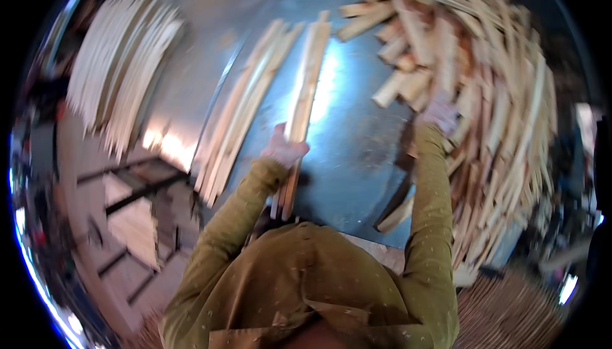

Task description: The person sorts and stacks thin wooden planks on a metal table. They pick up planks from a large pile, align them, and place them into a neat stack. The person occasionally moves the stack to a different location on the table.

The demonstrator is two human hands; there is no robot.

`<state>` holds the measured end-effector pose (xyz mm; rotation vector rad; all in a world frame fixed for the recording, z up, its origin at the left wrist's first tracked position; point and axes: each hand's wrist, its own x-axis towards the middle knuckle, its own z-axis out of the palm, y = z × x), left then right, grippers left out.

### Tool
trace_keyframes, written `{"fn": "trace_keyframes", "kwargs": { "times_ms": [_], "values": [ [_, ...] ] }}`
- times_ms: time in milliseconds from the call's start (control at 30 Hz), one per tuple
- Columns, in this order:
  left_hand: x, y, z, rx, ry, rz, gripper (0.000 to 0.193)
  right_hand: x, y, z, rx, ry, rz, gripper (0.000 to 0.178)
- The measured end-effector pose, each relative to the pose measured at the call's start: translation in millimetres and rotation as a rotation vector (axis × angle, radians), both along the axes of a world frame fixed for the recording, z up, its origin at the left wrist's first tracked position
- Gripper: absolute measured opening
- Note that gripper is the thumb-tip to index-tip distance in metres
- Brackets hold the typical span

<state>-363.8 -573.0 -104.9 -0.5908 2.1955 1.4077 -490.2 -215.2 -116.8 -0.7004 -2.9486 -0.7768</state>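
Left hand [285, 149]: fingers grasping strip pair [310, 84] toward near end; pair lies lengthwise near-to-far, mid metal table [357, 142]. Loose strips [253, 103] just left of pair, roughly parallel. Right hand [440, 114] at left edge of jumbled wood heap [500, 119], right side; blurred, can't tell if fingers clenched or released. Stacked slats [115, 56] far left.

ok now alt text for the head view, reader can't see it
Blurred view down at a person in an olive top, left hand on narrow wooden strips on a metal table, right hand at a jumbled wood pile. More wooden lengths lie just left of these, with rows of pale strips at far left.
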Motion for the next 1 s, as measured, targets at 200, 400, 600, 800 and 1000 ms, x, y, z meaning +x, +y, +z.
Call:
{"fn": "trace_keyframes", "kwargs": {
  "times_ms": [200,400,600,800,1000],
  "values": [
    [16.8,-43.0,25.7,-0.544,-0.121,-0.225,0.084,1.3,-42.0,36.5,-0.173,-0.032,-0.186,0.062],
    [19.8,-40.1,6.2,-0.632,-0.066,-0.304,0.075,83.5,-70.7,48.2,-1.537,0.464,-0.218,0.076],
    [46.0,-49.6,-11.6,-0.735,0.34,-0.27,0.083,218.0,-215.3,-57.6,-1.931,0.115,-0.182,0.052],
    [61.4,-156.0,-2.6,-0.683,0.104,-0.003,0.075,169.8,-317.4,0.6,-1.336,-0.65,0.038,0.105],
    [85.6,-129.1,-12.4,-0.6,0.035,-0.143,0.071,145.4,-270.1,-13.9,-1.247,-0.688,0.19,0.11]
  ]
}}
